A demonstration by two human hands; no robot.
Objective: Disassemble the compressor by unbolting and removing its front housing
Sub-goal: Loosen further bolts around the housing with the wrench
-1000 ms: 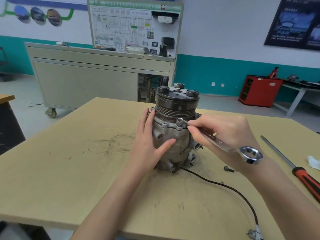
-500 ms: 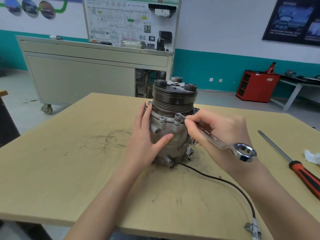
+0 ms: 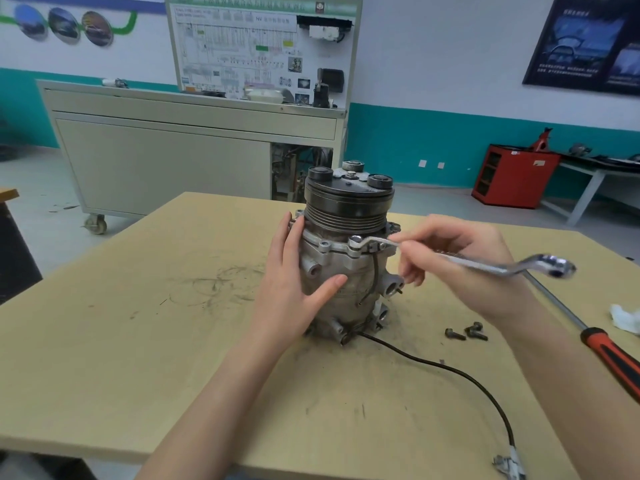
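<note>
On table (image 3: pixel 138 341), compressor (image 3: pixel 346 282) upright, front housing (image 3: pixel 330 250) not yet lifted off. Steadied by left hand (image 3: pixel 294 292), flat and relaxed against casing. Wrench (image 3: pixel 485 266) pinched in right hand (image 3: pixel 450 268), ring end seemingly seated on flange bolt (image 3: pixel 355 241). Two loose bolts (image 3: pixel 454 333) already out, near base. Remaining bolts to undo.

The compressor (image 3: pixel 346 271) is dull grey with a black ribbed pulley (image 3: pixel 348 206), the table (image 3: pixel 121 358) under it tan, the screwdriver (image 3: pixel 613 355) to its right red and black.
</note>
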